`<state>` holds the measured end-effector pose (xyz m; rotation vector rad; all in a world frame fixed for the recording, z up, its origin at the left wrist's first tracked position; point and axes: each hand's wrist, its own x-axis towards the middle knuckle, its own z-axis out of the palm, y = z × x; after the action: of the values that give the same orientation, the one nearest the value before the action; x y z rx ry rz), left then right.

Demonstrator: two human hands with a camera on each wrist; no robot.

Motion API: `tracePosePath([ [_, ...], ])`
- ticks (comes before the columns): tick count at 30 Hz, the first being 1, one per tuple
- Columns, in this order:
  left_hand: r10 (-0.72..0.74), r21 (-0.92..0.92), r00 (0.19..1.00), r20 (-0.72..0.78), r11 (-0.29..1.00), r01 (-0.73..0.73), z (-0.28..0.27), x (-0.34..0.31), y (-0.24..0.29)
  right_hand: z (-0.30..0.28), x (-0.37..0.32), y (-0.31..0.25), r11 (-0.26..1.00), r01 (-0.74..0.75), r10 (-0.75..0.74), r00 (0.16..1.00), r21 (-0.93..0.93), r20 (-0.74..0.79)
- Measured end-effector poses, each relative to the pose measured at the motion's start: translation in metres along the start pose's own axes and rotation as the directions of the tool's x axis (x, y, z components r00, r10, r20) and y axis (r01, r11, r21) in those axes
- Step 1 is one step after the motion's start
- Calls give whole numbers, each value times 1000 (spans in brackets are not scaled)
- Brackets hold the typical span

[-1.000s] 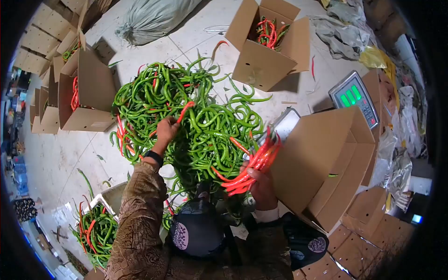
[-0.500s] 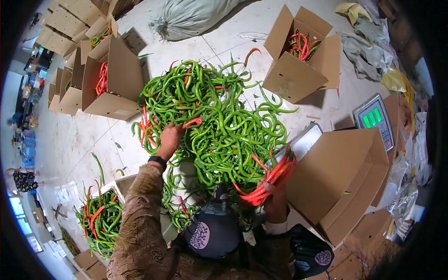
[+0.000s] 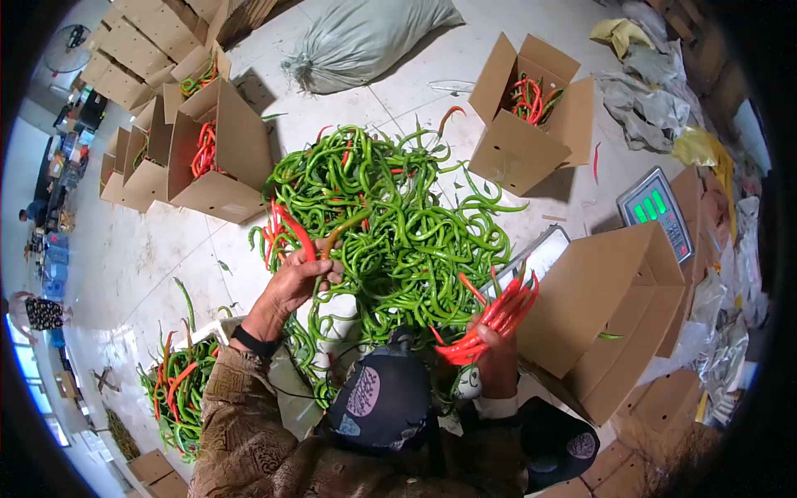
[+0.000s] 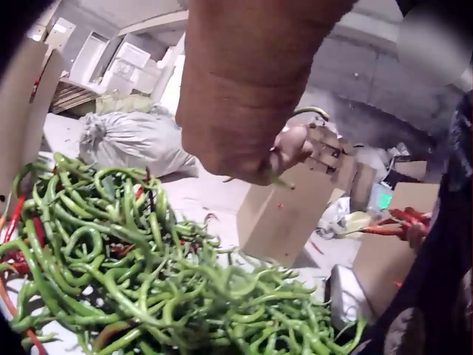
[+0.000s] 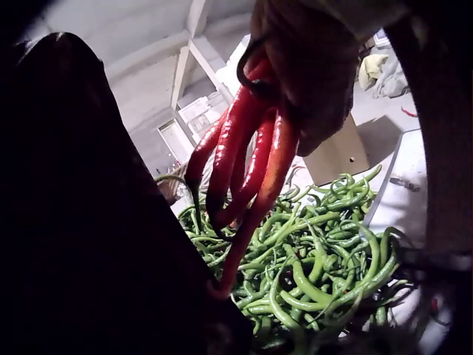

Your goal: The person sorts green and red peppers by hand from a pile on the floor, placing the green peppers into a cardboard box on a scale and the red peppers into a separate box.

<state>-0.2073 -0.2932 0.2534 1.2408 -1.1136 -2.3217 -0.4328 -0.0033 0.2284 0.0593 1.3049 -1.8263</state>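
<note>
My left hand (image 3: 297, 280) pinches a long red chili pepper (image 3: 296, 231) and a brownish-green chili pepper (image 3: 347, 226) above the near left part of a large heap of green chili peppers (image 3: 398, 224). In the left wrist view the back of that hand (image 4: 240, 96) hides most of what it grips. My right hand (image 3: 496, 358) grips a bunch of red chili peppers (image 3: 490, 324), right of the heap and beside an open cardboard box (image 3: 573, 303). The right wrist view shows this bunch (image 5: 247, 148) hanging from the curled fingers, tips downward.
A scale display (image 3: 656, 212) stands behind the near box, its pale platform (image 3: 540, 257) partly covered. Another box (image 3: 523, 153) with red peppers stands at the back right, more boxes (image 3: 241, 158) at the left. A crate of mixed peppers (image 3: 178, 390) sits near left; a tied sack (image 3: 365, 41) lies behind.
My left hand has drawn back toward me from the heap and turned, now holding a brownish-green pepper along with a red one. The right hand keeps its bunch. The head view has shifted.
</note>
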Motion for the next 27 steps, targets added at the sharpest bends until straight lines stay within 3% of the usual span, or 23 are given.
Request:
tracePosePath([
  [3, 68, -58, 988, 136, 997, -60, 33, -29, 18, 17, -9, -20, 1000, 11, -12, 1000, -4, -3],
  [5, 125, -77, 952, 280, 991, -108, 61, -43, 30, 23, -17, -32, 995, 82, -88, 987, 53, 135],
  [7, 118, -39, 928, 353, 993, -112, 93, -59, 41, 33, -28, -48, 993, 119, -122, 982, 26, 147],
  [9, 67, -36, 938, 339, 998, -58, 132, -79, 46, 35, -40, -60, 981, 131, -160, 965, 146, 206],
  [11, -18, 259, 959, 283, 964, -58, 168, -96, 43, 36, -53, -69, 972, 131, -172, 961, 194, 215],
  [13, 38, 502, 902, 430, 820, -274, 199, -104, 31, 41, -63, -75, 956, 175, -230, 946, 237, 227],
  [14, 88, 520, 876, 474, 775, -359, 212, -106, 15, 49, -72, -77, 942, 179, -225, 964, 284, 138],
  [15, 134, 529, 843, 521, 724, -442, 220, -106, -3, 47, -71, -71, 941, 155, -215, 960, 301, 178],
  [16, 142, 598, 788, 599, 576, -558, 224, -107, -16, 45, -78, -70, 940, 76, -149, 969, 333, 199],
  [17, 333, 587, 706, 625, 395, -706, 230, -114, -31, 44, -85, -69, 932, -5, -80, 972, 363, 220],
  [18, 338, 549, 731, 593, 493, -674, 234, -118, -36, 48, -89, -68, 944, 58, -134, 967, 326, 216],
  [19, 340, 508, 756, 559, 581, -636, 237, -120, -39, 44, -91, -72, 952, -34, -54, 960, 303, 276],
  [21, 362, 545, 740, 566, 509, -666, 231, -117, -44, 35, -100, -80, 951, -167, 54, 919, 261, 390],
  [22, 393, 573, 726, 564, 447, -687, 229, -114, -47, 37, -99, -76, 970, -39, -63, 912, 239, 404],
  [23, 398, 541, 757, 518, 533, -651, 230, -110, -50, 41, -97, -72, 972, 91, -177, 890, 216, 419],
  [25, 378, 553, 776, 506, 548, -628, 231, -113, -53, 36, -102, -73, 969, 112, -194, 894, 218, 403],
  [27, 337, 628, 801, 496, 498, -598, 229, -112, -45, 33, -108, -77, 933, 305, -215, 897, -192, 385],
])
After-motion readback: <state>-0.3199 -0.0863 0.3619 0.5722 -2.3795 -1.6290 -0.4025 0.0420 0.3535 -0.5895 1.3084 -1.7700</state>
